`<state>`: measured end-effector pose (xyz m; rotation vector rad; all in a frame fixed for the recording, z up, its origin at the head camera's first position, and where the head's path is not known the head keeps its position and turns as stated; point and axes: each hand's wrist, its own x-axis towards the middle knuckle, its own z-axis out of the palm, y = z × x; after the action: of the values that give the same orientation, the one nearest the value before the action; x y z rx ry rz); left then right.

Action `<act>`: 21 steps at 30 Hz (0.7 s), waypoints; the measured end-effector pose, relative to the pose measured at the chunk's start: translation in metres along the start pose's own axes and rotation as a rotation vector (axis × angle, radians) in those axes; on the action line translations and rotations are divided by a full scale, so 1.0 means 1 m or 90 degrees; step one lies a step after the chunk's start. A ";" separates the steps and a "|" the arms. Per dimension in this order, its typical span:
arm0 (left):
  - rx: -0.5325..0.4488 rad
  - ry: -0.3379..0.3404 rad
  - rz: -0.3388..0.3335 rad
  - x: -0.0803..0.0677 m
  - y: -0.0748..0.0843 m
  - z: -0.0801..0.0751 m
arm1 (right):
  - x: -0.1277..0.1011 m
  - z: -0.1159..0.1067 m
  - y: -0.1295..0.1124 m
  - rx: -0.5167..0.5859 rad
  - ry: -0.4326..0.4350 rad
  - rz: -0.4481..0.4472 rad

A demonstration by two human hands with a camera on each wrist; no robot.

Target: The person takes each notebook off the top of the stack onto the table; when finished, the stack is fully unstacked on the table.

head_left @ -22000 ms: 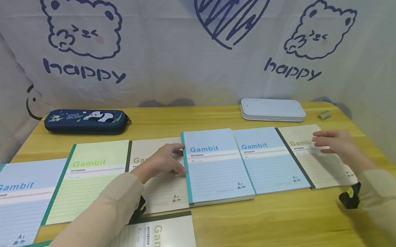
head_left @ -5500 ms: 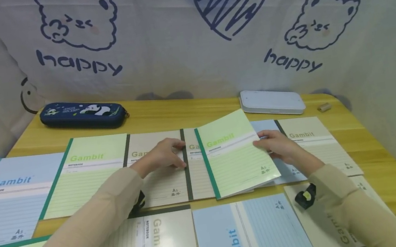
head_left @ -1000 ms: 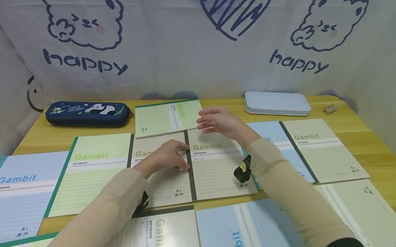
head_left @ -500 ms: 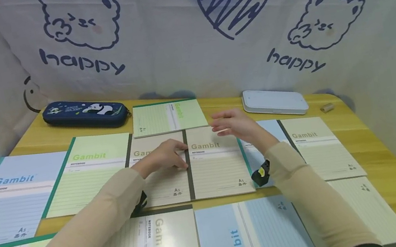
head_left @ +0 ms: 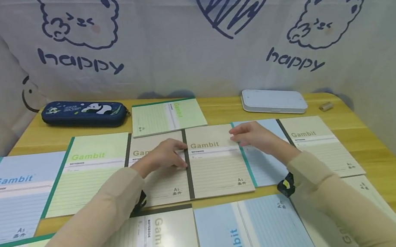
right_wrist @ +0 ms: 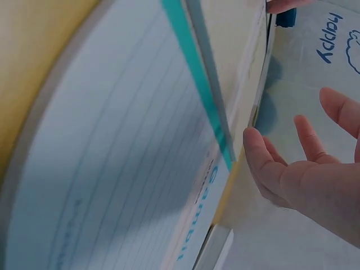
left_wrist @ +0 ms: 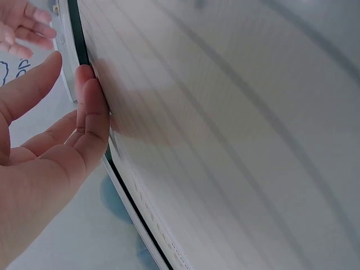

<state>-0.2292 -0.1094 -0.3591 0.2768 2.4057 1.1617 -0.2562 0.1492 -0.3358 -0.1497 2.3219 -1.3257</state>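
My left hand [head_left: 179, 154] lies flat on a beige Gambit notebook [head_left: 161, 184], fingertips at the dark spine of the centre beige notebook [head_left: 217, 166]. In the left wrist view the left hand [left_wrist: 62, 124] has straight fingers touching that notebook's edge [left_wrist: 225, 140]. My right hand [head_left: 239, 134] hovers with relaxed fingers, holding nothing, over the centre notebook's right edge and a blue notebook [head_left: 266, 166]. The right wrist view shows the right hand [right_wrist: 292, 169] with spread fingers above the blue notebook [right_wrist: 112, 169]. A green notebook [head_left: 167, 116] lies sideways behind them.
A panda pencil case [head_left: 84, 113] and a white box [head_left: 273, 101] sit at the table's back. Notebooks fill the left side [head_left: 9, 194], the front row [head_left: 248, 237] and the right [head_left: 320, 146]. A cloth backdrop closes in the table.
My right hand has drawn back from the green notebook at the rear to the centre beige notebook's right edge. The left hand has stayed put.
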 end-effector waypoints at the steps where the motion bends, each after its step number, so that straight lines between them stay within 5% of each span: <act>1: 0.002 0.001 -0.001 0.000 0.000 0.000 | -0.002 -0.001 0.002 -0.008 0.002 0.012; 10: -0.002 0.000 0.001 0.002 0.001 0.000 | -0.015 -0.008 0.013 -0.050 0.015 0.058; 21: 0.000 0.001 -0.009 0.000 0.002 0.000 | -0.018 -0.001 0.020 -0.053 -0.010 0.038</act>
<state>-0.2293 -0.1079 -0.3577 0.2582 2.4058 1.1562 -0.2382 0.1659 -0.3463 -0.1163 2.3505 -1.1947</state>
